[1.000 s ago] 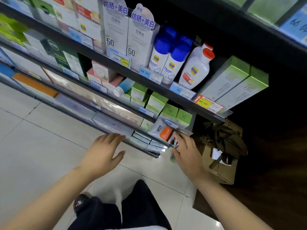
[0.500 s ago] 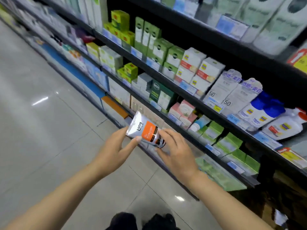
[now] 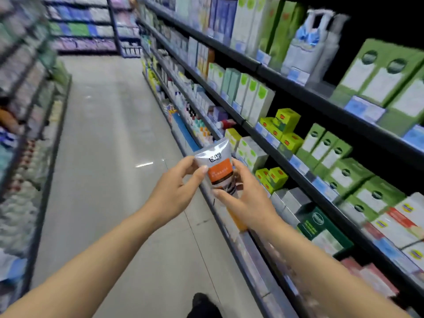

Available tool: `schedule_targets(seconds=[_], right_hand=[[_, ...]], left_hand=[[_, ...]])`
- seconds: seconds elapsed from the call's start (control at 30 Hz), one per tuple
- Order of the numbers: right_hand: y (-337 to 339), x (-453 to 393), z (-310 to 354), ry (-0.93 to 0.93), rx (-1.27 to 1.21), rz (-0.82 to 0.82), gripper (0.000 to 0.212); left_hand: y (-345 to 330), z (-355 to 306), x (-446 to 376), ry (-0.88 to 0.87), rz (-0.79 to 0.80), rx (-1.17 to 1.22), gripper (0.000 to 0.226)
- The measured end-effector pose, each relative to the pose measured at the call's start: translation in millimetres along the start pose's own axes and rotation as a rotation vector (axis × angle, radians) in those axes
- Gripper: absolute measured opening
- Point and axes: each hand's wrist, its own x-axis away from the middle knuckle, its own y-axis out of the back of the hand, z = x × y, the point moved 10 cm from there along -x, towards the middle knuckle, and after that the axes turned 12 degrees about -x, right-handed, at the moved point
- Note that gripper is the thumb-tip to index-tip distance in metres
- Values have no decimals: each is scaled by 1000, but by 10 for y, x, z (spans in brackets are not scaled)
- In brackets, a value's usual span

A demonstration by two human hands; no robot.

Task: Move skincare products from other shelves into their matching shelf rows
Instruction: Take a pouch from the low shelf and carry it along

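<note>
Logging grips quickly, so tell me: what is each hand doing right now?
Left hand: holding the tube near its flat top end.
Right hand: holding the same tube at its lower end.

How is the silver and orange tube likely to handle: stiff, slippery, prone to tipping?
The tube looks soft-walled with a flat crimped top, so it probably gives under pressure. Its glossy skin may be slippery; both hands, left and right, pinch it. It likely stands only on its cap.

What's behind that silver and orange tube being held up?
Behind the tube: pale boxes and the shelf edge. Both hands cover its lower end.
</note>
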Motion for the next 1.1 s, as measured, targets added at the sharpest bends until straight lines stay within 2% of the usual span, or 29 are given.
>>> schedule_targets(seconds=[0.17,0.27,0.37,0.53,0.8,1.1], right_hand=[[34,-1198,190,117,-82,16,57],[46,-1841,275,155,-118,9,56],[29,-2446,312,181,-119,4,57],[-205,-3371,326,174,-156,-1,53],[-933,-4791,303,205,-174,-65,54],[-1693,-6395,371,199,-130,-133,54]], left_hand=[[534,31,-947,-61,-153,-209,15],[960,-14,-1369,-189,-370,-616,27],[1227,172,-1758,-229,-440,-902,32],[1627,660,-2300,-254,-474,-971,30],[2435,1665,-3334,-339,-414,-1048,34],[3416,2712,-4727,-406,-427,-1016,35]])
